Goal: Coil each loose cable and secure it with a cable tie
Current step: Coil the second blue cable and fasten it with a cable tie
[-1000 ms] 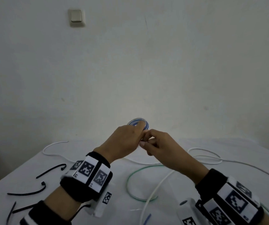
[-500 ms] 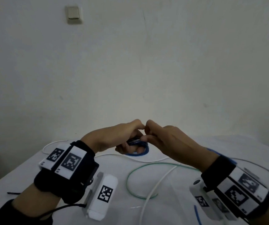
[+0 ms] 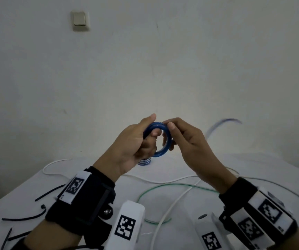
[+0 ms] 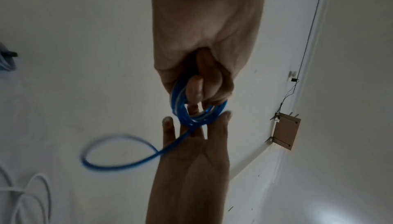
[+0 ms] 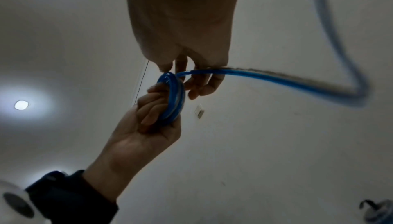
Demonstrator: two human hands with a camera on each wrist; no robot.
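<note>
- Since half a second ago, both hands have risen from just over the bench [image 3: 253, 165] to well above it, and the blue cable coil [image 3: 163, 139] now faces the head camera.
- Left hand [image 3: 136, 147]: its grip is curled through the coil, thumb outside.
- Right hand [image 3: 190, 141]: its grip pinches the coil's far rim and feeds the loose tail [image 5: 297, 83], which swings blurred to the right of the coil.
- Step in hand looks like winding; next comes laying the tail on, then fetching a black cable tie [image 3: 24, 217], lying left of and below the coil.
- Coil: small, tight, several glossy turns.
</note>
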